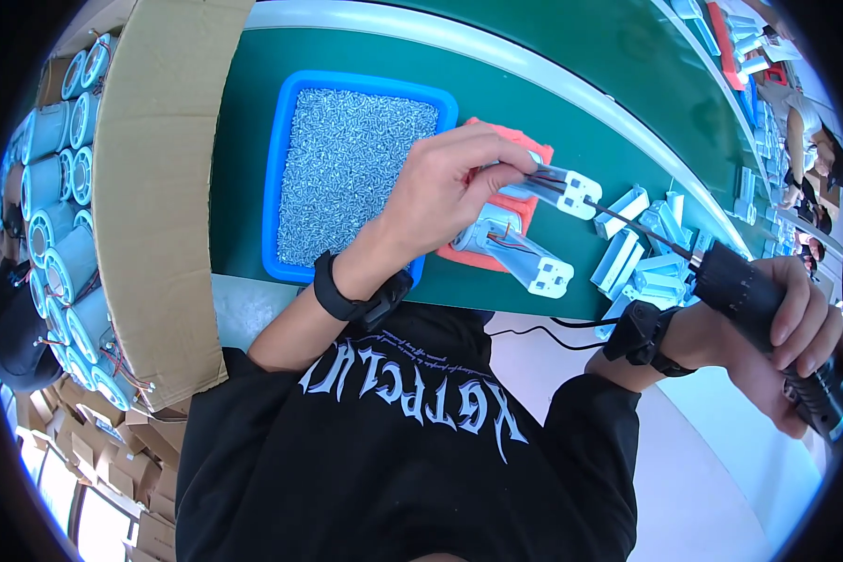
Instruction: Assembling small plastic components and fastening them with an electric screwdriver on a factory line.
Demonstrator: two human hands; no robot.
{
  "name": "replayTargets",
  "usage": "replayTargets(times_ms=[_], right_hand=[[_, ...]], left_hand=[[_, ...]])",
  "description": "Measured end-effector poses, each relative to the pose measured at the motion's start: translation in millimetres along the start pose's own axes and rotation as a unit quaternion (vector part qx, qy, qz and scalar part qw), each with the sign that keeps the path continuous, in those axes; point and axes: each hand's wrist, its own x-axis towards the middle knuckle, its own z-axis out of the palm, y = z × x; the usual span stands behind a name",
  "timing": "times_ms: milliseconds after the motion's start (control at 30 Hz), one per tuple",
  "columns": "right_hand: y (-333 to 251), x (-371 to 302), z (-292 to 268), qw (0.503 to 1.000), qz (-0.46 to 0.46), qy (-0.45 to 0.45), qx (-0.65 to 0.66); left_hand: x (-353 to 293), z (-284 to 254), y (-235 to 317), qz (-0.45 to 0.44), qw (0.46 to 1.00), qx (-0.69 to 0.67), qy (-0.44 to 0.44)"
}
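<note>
My left hand [459, 178] is closed, thumb and fingers pinching the arm of a pale plastic housing [579, 195] with dark wires running inside. My right hand [801, 328] is wrapped around a black electric screwdriver [742, 288]. Its long thin bit points left, and the tip meets the white end piece of that housing. A second pale housing [545, 274], with wires showing in its open arm, lies just nearer to me. Both housings rest at a red-orange foam holder [478, 258]. My left fingers partly hide the upper housing.
A blue tray [273, 187] full of small silver screws stands left of the holder. Several loose pale plastic covers [618, 262] are piled on the right of the green table [384, 51]. A cardboard sheet [164, 187] stands at the left, beside several stacked cylindrical housings [66, 258]. Black cables hang below the table edge.
</note>
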Motion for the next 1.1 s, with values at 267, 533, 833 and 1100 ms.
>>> replayTargets(times_ms=[267, 533, 833, 1100], right_hand=[[-1.1, -0.6, 2.3, 0.997, 0.010, 0.073, 0.022], [13.2, -0.6, 10.7, 0.999, 0.004, 0.034, 0.038], [49.0, -18.1, 42.4, 0.988, -0.030, -0.115, -0.102], [49.1, -16.0, 39.8, 0.990, 0.003, -0.119, -0.073]], left_hand=[[-2.2, -0.6, -1.0, -0.028, 0.987, -0.159, -0.012], [-2.2, -1.2, 4.6, -0.013, 0.991, -0.136, 0.011], [-11.6, -65.2, 7.9, -0.094, 0.883, 0.449, -0.101], [-16.8, -57.7, -5.4, -0.148, 0.890, 0.415, -0.119]])
